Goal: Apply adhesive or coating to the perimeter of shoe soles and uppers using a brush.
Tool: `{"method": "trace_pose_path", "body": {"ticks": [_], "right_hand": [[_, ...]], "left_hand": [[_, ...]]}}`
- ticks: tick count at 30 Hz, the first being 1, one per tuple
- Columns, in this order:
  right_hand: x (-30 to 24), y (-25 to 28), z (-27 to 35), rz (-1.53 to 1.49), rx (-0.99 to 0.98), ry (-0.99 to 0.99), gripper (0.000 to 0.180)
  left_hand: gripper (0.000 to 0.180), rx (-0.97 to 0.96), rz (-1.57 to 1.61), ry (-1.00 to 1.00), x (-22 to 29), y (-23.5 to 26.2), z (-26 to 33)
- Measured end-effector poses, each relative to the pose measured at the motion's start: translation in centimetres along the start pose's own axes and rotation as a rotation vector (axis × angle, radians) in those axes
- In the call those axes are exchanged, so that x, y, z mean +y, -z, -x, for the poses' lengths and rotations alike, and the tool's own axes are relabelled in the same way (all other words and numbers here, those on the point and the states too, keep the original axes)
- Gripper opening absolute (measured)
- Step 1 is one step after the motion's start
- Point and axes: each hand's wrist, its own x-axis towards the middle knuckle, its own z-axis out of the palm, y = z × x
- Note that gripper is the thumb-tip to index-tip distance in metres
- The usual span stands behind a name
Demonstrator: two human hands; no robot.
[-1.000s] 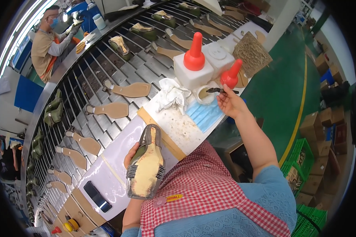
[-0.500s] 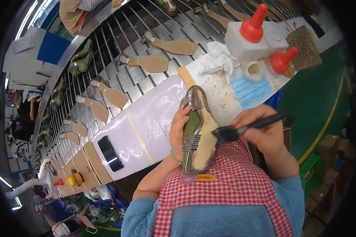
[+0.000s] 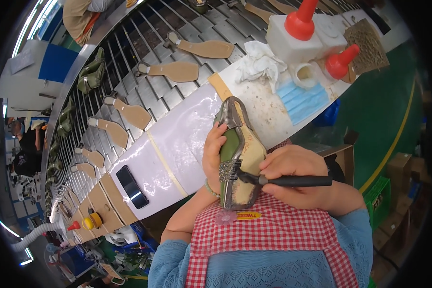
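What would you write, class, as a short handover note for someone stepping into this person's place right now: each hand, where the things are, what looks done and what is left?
Left hand: grips the shoe by its side, sole up, above the apron.
Right hand: holds the black-handled brush, bristles pressed on the sole's edge near the middle.
On the white bench: a small white cup, two white bottles with red spouts, a white rag, a blue mask and a phone.
Done: brush is at work on the sole.
Left: how much of the sole is covered cannot be told; check it yourself.
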Motion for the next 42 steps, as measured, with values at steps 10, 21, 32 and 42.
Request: {"method": "trace_pose_path", "body": {"ticks": [10,21,32,42], "right_hand": [[-0.2,-0.5,-0.2,0.075,0.018,0.094,0.020],[0.2,1.4,-1.0,-0.838,0.302,-0.301,0.023],[0.2,-1.6,-1.9,-0.520,0.233,-0.288,0.016],[-0.4,-2.2,-1.4,0.031,0.106,0.120,0.017]], "left_hand": [[0.060,0.020,0.064,-0.002,0.2,-0.1,-0.3],[0.090,-0.150,0.362,0.408,2.7,7.6,-7.0],[0.111,-0.786,0.711,0.661,2.4,7.0,-6.0],[0.107,-0.802,0.747,0.688,2.2,6.9,-5.3]]}}
